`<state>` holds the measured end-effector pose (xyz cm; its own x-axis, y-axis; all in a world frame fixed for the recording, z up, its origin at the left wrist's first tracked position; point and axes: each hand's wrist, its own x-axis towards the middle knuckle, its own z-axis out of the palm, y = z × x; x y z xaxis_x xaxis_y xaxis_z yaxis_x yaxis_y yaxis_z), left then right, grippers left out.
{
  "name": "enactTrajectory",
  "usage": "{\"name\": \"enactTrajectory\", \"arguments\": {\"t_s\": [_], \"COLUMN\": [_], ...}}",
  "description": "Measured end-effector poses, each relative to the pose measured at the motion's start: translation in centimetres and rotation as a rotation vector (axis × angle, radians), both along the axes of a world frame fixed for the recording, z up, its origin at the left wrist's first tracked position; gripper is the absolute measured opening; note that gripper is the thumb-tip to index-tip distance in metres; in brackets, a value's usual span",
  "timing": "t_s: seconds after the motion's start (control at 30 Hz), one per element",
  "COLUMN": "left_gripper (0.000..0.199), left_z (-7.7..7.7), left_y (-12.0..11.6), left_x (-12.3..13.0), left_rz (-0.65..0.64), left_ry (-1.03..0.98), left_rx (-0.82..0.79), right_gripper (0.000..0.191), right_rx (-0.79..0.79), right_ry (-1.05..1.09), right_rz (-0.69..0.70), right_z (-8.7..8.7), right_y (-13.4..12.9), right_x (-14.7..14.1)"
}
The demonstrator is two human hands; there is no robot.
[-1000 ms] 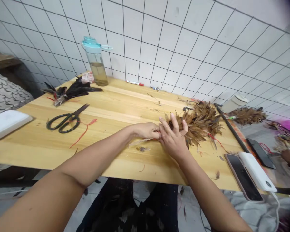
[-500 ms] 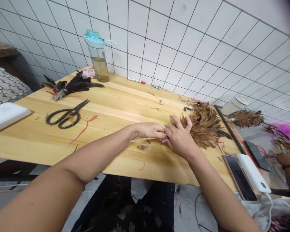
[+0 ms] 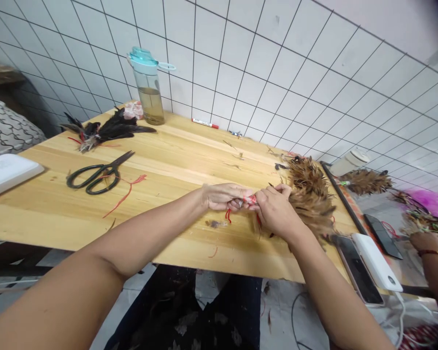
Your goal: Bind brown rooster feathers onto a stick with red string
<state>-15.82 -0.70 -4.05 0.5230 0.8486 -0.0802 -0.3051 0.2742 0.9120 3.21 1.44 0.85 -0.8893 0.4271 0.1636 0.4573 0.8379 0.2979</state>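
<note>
A brown feather duster (image 3: 316, 211) lies across the right side of the wooden table, its feathers smeared by motion. My left hand (image 3: 224, 196) is closed around the bound end of its stem, where red and white wrapping (image 3: 249, 199) shows between my two hands. My right hand (image 3: 275, 206) grips the duster at the base of the feathers, its fingers partly hidden. Loose red thread (image 3: 228, 215) hangs below my left fingers. Behind the held feathers is more brown plumage (image 3: 306, 171); whether it is a separate bunch I cannot tell.
Black-handled scissors (image 3: 100, 175), red string (image 3: 126, 194) and dark feathers (image 3: 111, 129) lie left. A water bottle (image 3: 149, 92) and marker (image 3: 205, 123) stand near the wall. At right are a phone (image 3: 359, 272), a white power bank (image 3: 376, 262) and another person's hand (image 3: 428, 243).
The duster has turned and its feathers have swung towards me. My right hand has closed further round the base, and the red-and-white wrapping now shows between my hands.
</note>
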Motion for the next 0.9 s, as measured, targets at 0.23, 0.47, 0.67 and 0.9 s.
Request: {"name": "enactTrajectory", "arguments": {"t_s": [0.23, 0.47, 0.67, 0.9], "left_gripper": [0.026, 0.039, 0.037, 0.035], "left_z": [-0.3, -0.9, -0.1, 0.3], "left_y": [0.1, 0.0, -0.1, 0.1], "left_x": [1.1, 2.5, 1.9, 0.0], "left_rz": [0.065, 0.179, 0.199, 0.167], "left_ry": [-0.214, -0.237, -0.175, 0.101], "left_rx": [-0.017, 0.104, 0.222, 0.413], "right_gripper": [0.031, 0.032, 0.030, 0.030], "right_rx": [0.089, -0.077, -0.195, -0.184], "right_ry": [0.115, 0.125, 0.108, 0.035], "right_rz": [-0.073, -0.119, -0.006, -0.057], "right_z": [0.0, 1.1, 2.6, 2.9], "right_y": [0.8, -0.5, -1.7, -1.7], "right_x": [0.7, 0.3, -0.2, 0.1]}}
